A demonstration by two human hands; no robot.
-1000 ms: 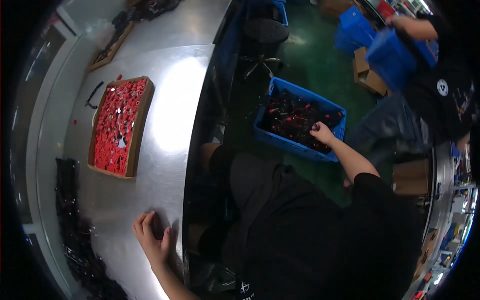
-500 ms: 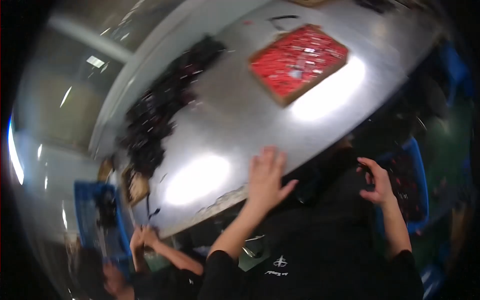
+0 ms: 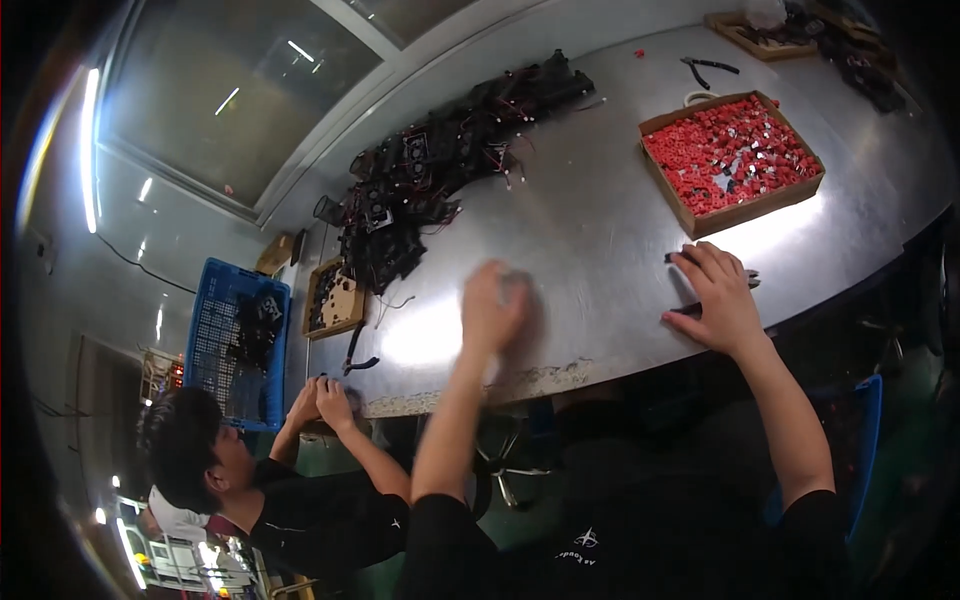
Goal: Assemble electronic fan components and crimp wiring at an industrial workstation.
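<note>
Over the metal table (image 3: pixel 590 230), my left hand (image 3: pixel 490 315) is smeared by motion; a greyish blur shows beside its fingers, and I cannot make out whether it holds anything. My right hand (image 3: pixel 718 300) rests around dark-handled pliers (image 3: pixel 684 309), thumb at one handle and fingers at the other. A bit of the metal end pokes out past the far side of that hand. Just beyond it stands a cardboard box (image 3: pixel 690 222) filled with small red parts (image 3: pixel 735 150), some with shiny metal pieces.
A heap of black fan units with wires (image 3: pixel 420 170) lies along the wall side. Another pair of pliers (image 3: pixel 710 72) lies beyond the red parts. At left are a small box (image 3: pixel 337 315), a blue crate (image 3: pixel 240 285) and a co-worker's hands (image 3: pixel 322 400) by the table edge.
The view has swung, so the table and heap sit further right. My right hand has come from beyond the table's near edge onto the tabletop. My left hand, spread before, is now blurred.
</note>
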